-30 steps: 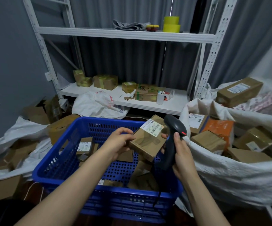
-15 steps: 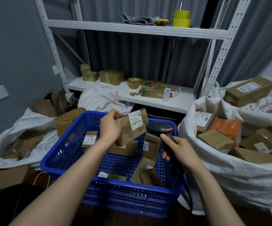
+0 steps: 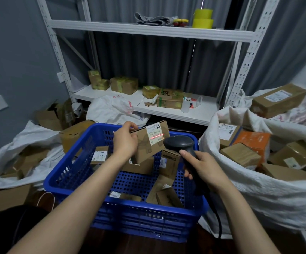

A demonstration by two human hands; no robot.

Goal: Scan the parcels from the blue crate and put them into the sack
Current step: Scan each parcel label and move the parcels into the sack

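Obs: our left hand (image 3: 125, 142) is closed round a small brown parcel (image 3: 149, 143), held tilted above the blue crate (image 3: 78, 178), label (image 3: 155, 134) facing us. Our right hand (image 3: 202, 171) is wrapped round the grip of the black scanner (image 3: 178, 143), index finger up near the trigger; scanner head sits just beside the parcel's lower right edge. Red scan line lies across the lower part of the label, so we judge the scan step is under way; no confirmation visible. Risks: (1) line appears to cross only part of the printed area w/ the label at an angle, so a misread is possible, or no read if the barcode sits elsewhere; (2) left grip is on one end only, so the parcel could pivot & drop back among the unscanned parcels in the crate, mixing done w/ undone; (3) sack (image 3: 240, 182) at right is already heaped, so a tossed parcel could slide off the pile; (4) scanner cable (image 3: 219, 224) hangs at the crate's near right corner & could snag during the reach across.
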